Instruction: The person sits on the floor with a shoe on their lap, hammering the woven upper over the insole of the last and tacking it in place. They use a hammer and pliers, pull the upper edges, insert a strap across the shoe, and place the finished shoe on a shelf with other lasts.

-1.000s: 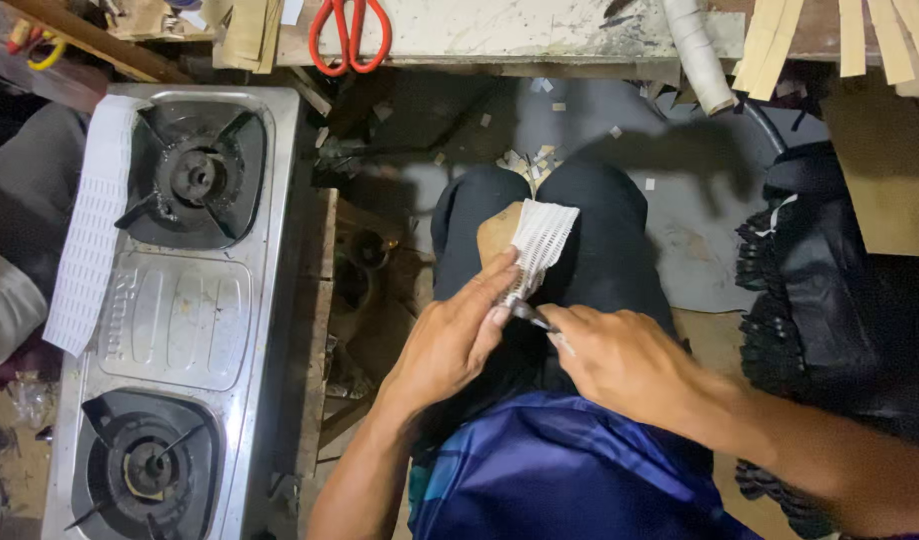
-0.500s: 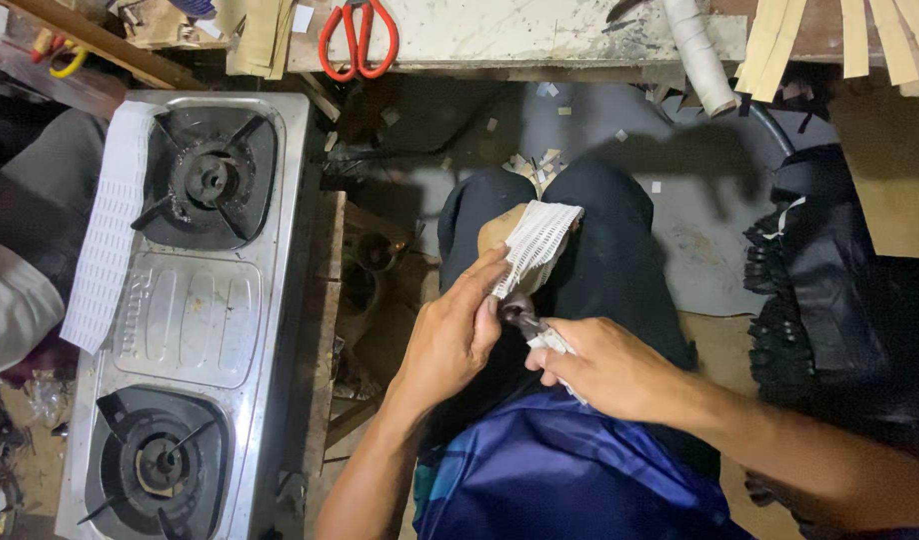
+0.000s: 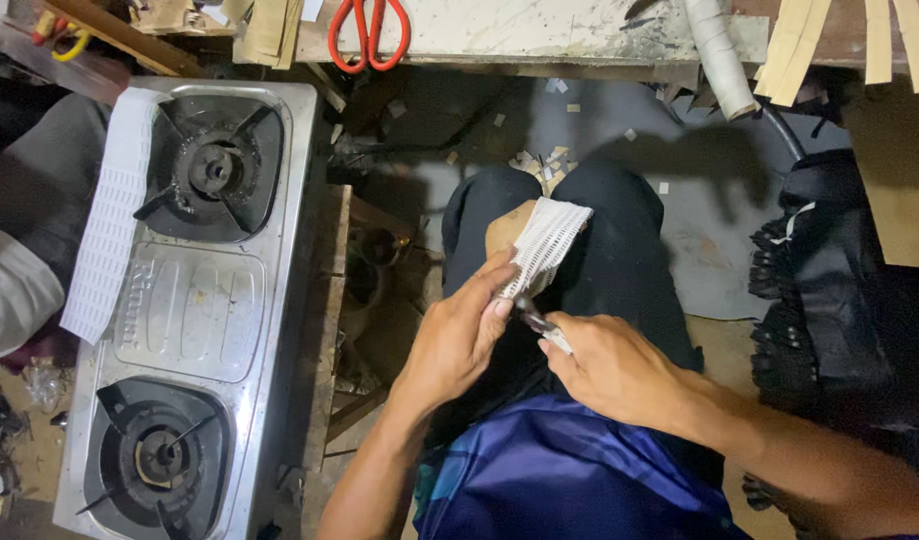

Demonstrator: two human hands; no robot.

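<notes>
Head view, frame centre: left hand (image 3: pixel 460 335) fingers pinching white ribbed strip (image 3: pixel 545 243); right hand (image 3: pixel 605 365) fingers gripping small tool (image 3: pixel 536 322). My worry: tool slips, nicks left fingertips.

The person wears a blue shirt (image 3: pixel 570 470) and dark trousers (image 3: pixel 620 260), with both forearms bare of sleeves.

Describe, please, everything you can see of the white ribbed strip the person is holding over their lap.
The white ribbed strip is a flat, flexible band, like paper or thin plastic, crossed by fine dark lines in close rows. It lies tilted over the person's knee, its upper end free and fanned slightly wide, its lower end narrowing between the hands. The left hand pinches its lower edge with the fingertips; the right hand holds a small dark tool against that end.
</notes>
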